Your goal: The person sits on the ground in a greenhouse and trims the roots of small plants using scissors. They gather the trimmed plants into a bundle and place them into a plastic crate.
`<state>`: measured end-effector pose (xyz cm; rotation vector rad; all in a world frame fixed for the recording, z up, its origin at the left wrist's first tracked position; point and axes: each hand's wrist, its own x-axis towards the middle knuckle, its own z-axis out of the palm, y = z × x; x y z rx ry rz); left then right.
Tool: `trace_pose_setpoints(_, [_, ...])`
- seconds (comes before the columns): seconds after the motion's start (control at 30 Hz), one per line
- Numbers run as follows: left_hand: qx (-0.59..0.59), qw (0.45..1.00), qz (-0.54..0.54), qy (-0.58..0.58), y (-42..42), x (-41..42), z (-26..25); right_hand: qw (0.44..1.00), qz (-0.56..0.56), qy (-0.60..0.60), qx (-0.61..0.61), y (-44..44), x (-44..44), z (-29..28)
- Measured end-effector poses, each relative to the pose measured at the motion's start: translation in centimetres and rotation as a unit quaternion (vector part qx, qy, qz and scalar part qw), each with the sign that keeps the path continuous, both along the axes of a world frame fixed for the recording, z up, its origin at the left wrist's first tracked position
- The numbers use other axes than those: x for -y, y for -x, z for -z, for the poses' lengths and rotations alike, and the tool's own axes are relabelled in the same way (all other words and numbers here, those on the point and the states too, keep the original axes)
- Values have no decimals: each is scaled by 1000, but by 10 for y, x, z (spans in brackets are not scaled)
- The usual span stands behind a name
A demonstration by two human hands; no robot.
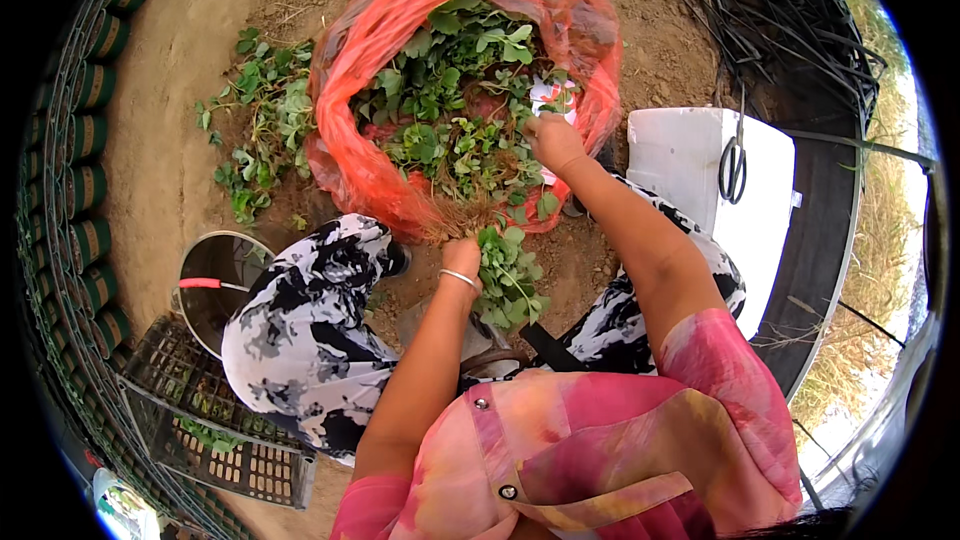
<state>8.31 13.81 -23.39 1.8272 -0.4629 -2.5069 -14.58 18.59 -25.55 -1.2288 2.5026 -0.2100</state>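
My left hand (461, 261) is closed around a bunch of leafy green seedlings (511, 276); their brown roots point towards a large red plastic bag and the leaves hang down to the right. The open red bag (341, 131) stands on the soil before me, with many more leafy plants (450, 82) inside. Over its right side is my right hand (553, 141), its fingers bent at the plants beside a white piece with red marks (551, 96). Whether those fingers hold a plant is hidden.
Loose plants (262, 120) lie on the ground left of the bag. A metal bucket (217, 277) and black plastic crates (225, 420) are at lower left. Scissors (733, 169) lie on a white foam box (675, 142) at right, below black strips (787, 22). Black pots (94, 86) line the left.
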Motion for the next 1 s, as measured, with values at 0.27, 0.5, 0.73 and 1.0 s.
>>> trace_pose_setpoints(0.27, [21,997,-44,-62,-2,11,-10,949,-260,-112,-140,38,37,62])
trace_pose_setpoints(0.5, [12,998,-56,-31,6,11,-10,978,-171,-60,-100,54,24,41])
trace_pose_setpoints(0.73, [-45,995,-92,-1,14,15,-20,979,22,-4,203,14,13,-40])
trace_pose_setpoints(1.0, [-141,981,-122,-54,14,12,-34,983,-27,83,161,-84,0,-103])
